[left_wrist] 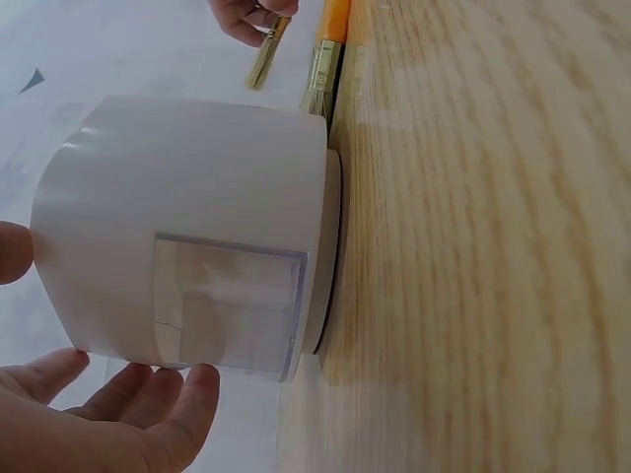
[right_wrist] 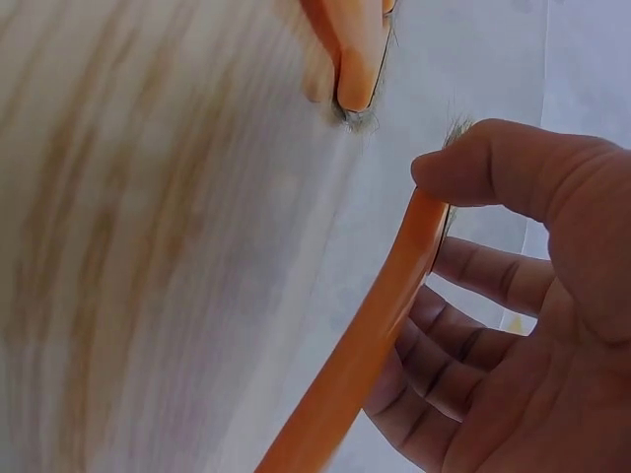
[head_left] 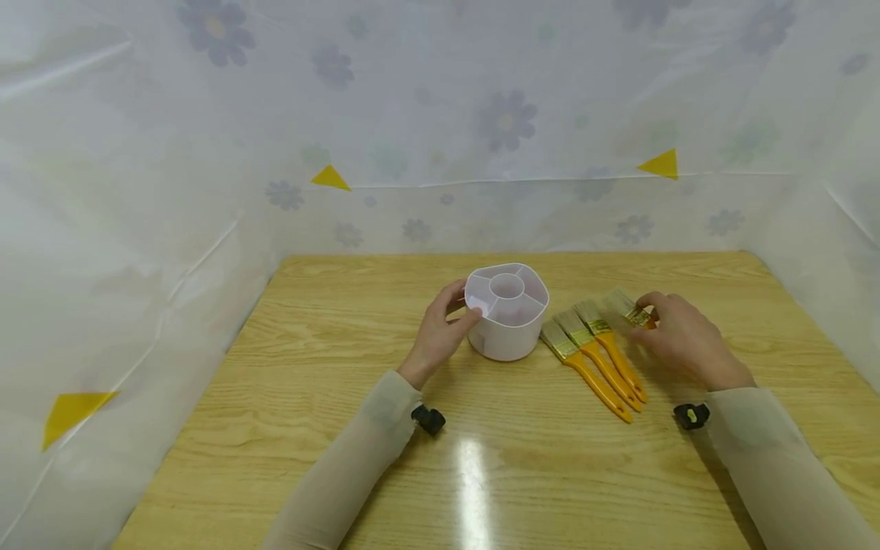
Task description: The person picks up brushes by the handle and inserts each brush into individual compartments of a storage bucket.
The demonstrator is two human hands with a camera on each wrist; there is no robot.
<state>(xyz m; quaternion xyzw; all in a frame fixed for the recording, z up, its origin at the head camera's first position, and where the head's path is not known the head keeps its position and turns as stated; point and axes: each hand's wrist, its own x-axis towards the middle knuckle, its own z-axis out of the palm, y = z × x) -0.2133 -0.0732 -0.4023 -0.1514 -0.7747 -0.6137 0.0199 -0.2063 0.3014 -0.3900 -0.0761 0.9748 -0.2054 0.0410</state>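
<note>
Left hand [head_left: 438, 330] grips the upright white organizer [head_left: 506, 341] at its right, apparently for steadiness, while right hand [head_left: 690, 342] pinches one brush [right_wrist: 360, 340], presumably for control, three other brushes [head_left: 605, 370] lying to its left.

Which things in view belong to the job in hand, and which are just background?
Job, judging by the hands:
- white organizer, held by the left hand
- paintbrush in the right hand
- three more paintbrushes beside the organizer, probably

Background:
- flower-print sheeting
- yellow triangles on it
- wooden table, only a work surface
</note>
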